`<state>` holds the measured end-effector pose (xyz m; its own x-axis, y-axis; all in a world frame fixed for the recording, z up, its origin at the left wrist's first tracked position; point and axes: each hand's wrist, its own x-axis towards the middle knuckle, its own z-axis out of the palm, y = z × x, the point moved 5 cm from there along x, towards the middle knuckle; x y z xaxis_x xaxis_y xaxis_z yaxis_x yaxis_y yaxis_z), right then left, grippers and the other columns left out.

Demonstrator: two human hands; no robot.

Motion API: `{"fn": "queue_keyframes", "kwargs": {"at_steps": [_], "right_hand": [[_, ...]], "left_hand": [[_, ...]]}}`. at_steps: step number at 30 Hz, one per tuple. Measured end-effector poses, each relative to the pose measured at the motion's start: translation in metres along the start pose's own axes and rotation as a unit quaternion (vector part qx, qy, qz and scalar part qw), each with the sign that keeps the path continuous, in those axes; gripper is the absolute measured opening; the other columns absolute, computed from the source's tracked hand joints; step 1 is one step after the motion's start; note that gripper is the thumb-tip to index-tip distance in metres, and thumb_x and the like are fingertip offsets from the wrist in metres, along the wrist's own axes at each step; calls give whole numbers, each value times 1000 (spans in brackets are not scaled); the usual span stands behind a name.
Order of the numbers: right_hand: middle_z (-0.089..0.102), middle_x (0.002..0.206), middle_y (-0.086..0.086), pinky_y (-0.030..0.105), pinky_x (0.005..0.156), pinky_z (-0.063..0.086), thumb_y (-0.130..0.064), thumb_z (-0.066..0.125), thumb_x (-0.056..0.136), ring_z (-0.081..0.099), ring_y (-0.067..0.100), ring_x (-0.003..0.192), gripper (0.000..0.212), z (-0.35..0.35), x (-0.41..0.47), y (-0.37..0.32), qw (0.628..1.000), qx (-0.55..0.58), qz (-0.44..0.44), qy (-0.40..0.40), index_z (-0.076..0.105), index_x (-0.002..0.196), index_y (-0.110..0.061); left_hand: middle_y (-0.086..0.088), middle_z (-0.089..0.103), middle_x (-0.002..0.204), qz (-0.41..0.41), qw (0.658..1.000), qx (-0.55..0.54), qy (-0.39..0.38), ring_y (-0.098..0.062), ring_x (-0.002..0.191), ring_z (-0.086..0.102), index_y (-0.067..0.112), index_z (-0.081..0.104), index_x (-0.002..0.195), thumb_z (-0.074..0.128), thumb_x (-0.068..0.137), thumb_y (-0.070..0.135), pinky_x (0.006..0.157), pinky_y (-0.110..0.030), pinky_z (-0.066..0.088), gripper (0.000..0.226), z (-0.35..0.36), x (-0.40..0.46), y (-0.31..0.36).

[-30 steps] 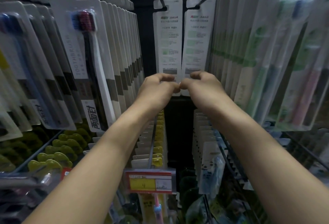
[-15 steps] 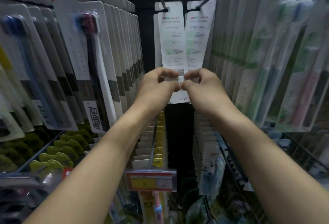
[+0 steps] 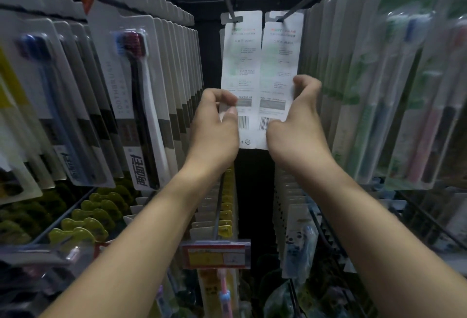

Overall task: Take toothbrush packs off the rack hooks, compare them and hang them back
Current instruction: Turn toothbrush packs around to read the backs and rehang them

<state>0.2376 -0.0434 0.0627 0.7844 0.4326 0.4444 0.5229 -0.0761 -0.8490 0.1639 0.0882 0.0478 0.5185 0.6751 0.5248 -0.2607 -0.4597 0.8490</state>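
Two white toothbrush packs hang back-side out at the rear of the rack, side by side. The left pack (image 3: 241,65) hangs on a black hook (image 3: 231,2); my left hand (image 3: 214,128) pinches its lower left edge between thumb and fingers. The right pack (image 3: 279,65) hangs on another hook (image 3: 290,10); my right hand (image 3: 295,125) grips its lower right edge, fingers curled over the side. Barcodes show between my hands. Both packs' lower corners are hidden behind my hands.
A row of packs with dark and white toothbrushes (image 3: 141,105) lines the left side, and green and pink toothbrush packs (image 3: 379,90) line the right. Below hang yellow-carded packs, a red and yellow price tag (image 3: 216,254) and a panda-printed pack (image 3: 298,242).
My hands moved apart from the middle to the outer edges of the two packs. The packs now hang flat side by side, and the view has come closer.
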Motion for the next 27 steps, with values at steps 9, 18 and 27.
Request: {"fn": "queue_keyframes", "kwargs": {"at_steps": [9, 18, 27], "right_hand": [[67, 122, -16, 36, 96, 58, -5, 52, 92, 66, 8, 109, 54, -3, -11, 0, 999, 40, 19, 13, 41, 140, -28], [67, 119, -16, 27, 85, 56, -6, 56, 95, 66, 1, 103, 55, -8, -26, -6, 999, 42, 1, 6, 38, 142, -26], [64, 114, -18, 27, 77, 50, -10, 55, 97, 65, 7, 101, 51, -15, -36, -11, 1000, 20, 18, 13, 37, 139, -31]], "left_hand": [[9, 70, 122, -24, 1000, -1, -3, -8, 106, 71, 34, 37, 135, 53, 106, 12, 86, -33, 61, 40, -4, -12, 11], [13, 70, 118, -15, 1000, -15, 7, -9, 108, 71, 30, 42, 130, 61, 100, 7, 88, -36, 62, 43, -4, -28, 23], [18, 69, 108, -17, 999, 16, 40, -11, 101, 71, 37, 41, 127, 65, 96, 10, 89, -43, 60, 47, -9, -43, 32]]}}
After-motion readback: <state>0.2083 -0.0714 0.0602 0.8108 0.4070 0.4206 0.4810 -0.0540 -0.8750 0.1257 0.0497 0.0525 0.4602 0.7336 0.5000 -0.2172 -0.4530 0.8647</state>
